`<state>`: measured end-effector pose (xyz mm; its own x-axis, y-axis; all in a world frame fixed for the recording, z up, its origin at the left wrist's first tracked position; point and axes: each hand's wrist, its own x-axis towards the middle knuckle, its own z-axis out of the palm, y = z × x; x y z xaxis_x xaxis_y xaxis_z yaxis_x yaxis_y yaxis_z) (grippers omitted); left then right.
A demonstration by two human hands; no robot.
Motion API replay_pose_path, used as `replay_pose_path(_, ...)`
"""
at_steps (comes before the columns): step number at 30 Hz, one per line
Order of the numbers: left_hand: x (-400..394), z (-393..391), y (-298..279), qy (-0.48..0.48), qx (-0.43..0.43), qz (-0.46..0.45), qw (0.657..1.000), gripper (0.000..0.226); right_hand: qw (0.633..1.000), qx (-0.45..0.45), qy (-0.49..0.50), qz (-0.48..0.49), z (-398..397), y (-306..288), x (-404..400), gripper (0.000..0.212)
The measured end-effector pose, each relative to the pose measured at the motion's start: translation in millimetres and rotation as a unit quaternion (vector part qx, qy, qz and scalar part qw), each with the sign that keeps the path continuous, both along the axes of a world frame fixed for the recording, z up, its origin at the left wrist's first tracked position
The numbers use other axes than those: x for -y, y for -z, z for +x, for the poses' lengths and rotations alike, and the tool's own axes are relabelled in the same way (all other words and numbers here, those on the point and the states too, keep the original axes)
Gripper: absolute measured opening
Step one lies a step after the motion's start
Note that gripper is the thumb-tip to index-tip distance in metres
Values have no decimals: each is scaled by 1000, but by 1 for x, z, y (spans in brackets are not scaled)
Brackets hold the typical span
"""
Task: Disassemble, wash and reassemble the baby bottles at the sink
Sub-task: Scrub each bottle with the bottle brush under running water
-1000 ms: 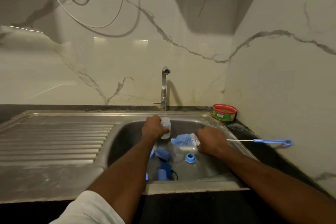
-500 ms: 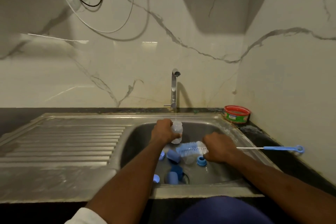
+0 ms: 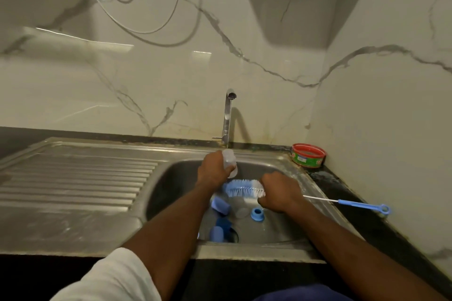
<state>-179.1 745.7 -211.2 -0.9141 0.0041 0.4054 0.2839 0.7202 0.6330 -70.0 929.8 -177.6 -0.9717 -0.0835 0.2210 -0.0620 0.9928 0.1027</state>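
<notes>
We are still gripping the bottle brush [image 3: 244, 188] in our right hand [image 3: 281, 193] over the sink [image 3: 288, 225], blue caps [image 3: 221, 205] lying below. Our left hand [image 3: 214, 170], holding the clear bottle [image 3: 230, 161], is lifting it closer under the tap [image 3: 228, 115], so we are likely rinsing. Farther right, a red-rimmed tub [image 3: 308, 156] is sitting against the marble wall [image 3: 146, 76].

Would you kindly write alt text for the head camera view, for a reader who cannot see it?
A person's left hand holds a clear baby bottle under the tap, while the right hand grips a blue-and-white bottle brush over a steel sink. Blue bottle parts lie in the basin.
</notes>
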Motion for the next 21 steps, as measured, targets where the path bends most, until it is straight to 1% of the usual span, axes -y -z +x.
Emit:
replay_pose_path(2, 3, 2, 2, -5, 9, 6, 1000, 45, 1000, -3, 3, -7, -1, -1, -1, 33)
replay_pose_path(4, 4, 4, 4, -9, 20, 18, 1000, 46, 1000, 7, 6, 3, 0, 1, -2, 36)
replay_pose_path(8, 7, 7, -9, -45, 36, 73, 996, 51, 1000, 28, 14, -2, 2, 0, -3, 44)
replay_pose_path(9, 6, 7, -14, -49, 37, 74, 995, 53, 1000, 26, 15, -8, 3, -1, -5, 45)
replay_pose_path(11, 1, 6, -26, -52, 36, 59, 996, 55, 999, 26, 18, -18, 3, -3, -6, 46)
replay_pose_path(13, -5, 6, -29, -44, 33, 64, 996, 58, 999, 29, 15, -20, 4, -4, -5, 46)
replay_pose_path(15, -5, 9, -22, -29, 27, 69, 997, 51, 999, 33, 13, -18, 4, -2, -3, 47)
replay_pose_path(18, 0, 18, -5, -17, 36, -6, 999, 38, 999, 40, 23, -28, 4, -2, -4, 49)
replay_pose_path(21, 7, 22, -8, -29, 13, 8, 999, 37, 998, 47, 28, -40, 3, -5, -5, 49)
